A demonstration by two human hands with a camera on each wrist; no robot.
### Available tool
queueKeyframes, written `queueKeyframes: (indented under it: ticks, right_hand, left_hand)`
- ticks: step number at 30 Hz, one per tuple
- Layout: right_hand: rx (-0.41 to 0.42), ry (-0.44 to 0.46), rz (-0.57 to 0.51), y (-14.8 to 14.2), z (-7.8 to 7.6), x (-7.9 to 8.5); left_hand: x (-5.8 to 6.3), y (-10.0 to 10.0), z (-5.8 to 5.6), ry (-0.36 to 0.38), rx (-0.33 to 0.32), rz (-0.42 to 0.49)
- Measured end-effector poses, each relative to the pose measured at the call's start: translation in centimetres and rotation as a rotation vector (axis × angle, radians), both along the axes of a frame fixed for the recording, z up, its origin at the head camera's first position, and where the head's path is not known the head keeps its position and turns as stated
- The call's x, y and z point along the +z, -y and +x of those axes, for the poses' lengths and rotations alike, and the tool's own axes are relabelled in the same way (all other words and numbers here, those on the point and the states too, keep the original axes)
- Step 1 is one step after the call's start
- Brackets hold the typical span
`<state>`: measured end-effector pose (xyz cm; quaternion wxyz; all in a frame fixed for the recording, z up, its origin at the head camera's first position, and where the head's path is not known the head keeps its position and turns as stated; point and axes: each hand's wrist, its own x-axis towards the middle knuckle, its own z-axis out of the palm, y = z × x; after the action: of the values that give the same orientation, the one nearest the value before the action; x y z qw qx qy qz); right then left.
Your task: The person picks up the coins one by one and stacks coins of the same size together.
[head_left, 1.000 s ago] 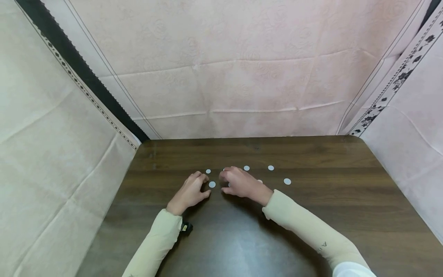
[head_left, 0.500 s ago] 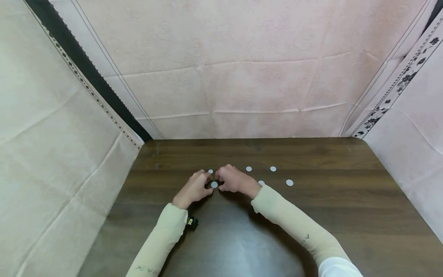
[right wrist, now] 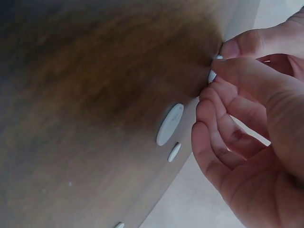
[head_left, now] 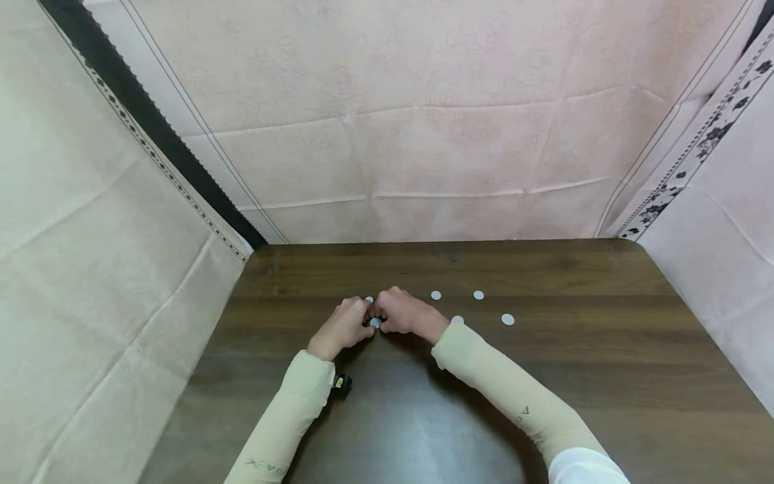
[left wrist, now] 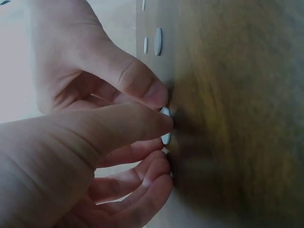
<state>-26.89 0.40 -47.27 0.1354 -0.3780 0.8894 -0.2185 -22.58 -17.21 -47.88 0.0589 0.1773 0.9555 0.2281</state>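
Observation:
Several white round discs lie on the brown wooden table [head_left: 387, 417]. At the centre, my left hand [head_left: 346, 324] and right hand [head_left: 406, 313] meet around one white disc [head_left: 375, 323]. In the left wrist view, the left thumb covers the middle of this disc [left wrist: 166, 138], and the other thumb reaches its upper edge. Fingers of both hands curl behind it. From the right wrist, the disc [right wrist: 212, 76] shows partly under the right thumb. Another disc [head_left: 369, 298] peeks out just behind the hands. Anything else beneath the fingers is hidden.
To the right lie more discs: two at the back, a near one [head_left: 457, 320] beside the right wrist, and one [head_left: 508, 319] farthest right. Pale cloth [head_left: 423, 154] hangs behind the table's far edge, with more cloth on both sides.
The right hand has slid left to meet the left hand, which has shifted slightly right. Discs seen earlier by the right hand's fingertips are now out of sight. The view has turned slightly.

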Motion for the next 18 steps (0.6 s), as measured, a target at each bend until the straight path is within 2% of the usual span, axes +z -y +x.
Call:
queueKeyframes:
  ticks: [12, 18]
  right_hand:
    - [0.024, -0.026, 0.010, 0.32, -0.15, -0.09]
    - [0.029, -0.038, 0.008, 0.22, -0.04, -0.22]
  left_hand:
    - [-0.57, 0.09, -0.31, 0.038, 0.025, 0.049]
    - [-0.46, 0.10, -0.40, 0.054, 0.021, 0.056]
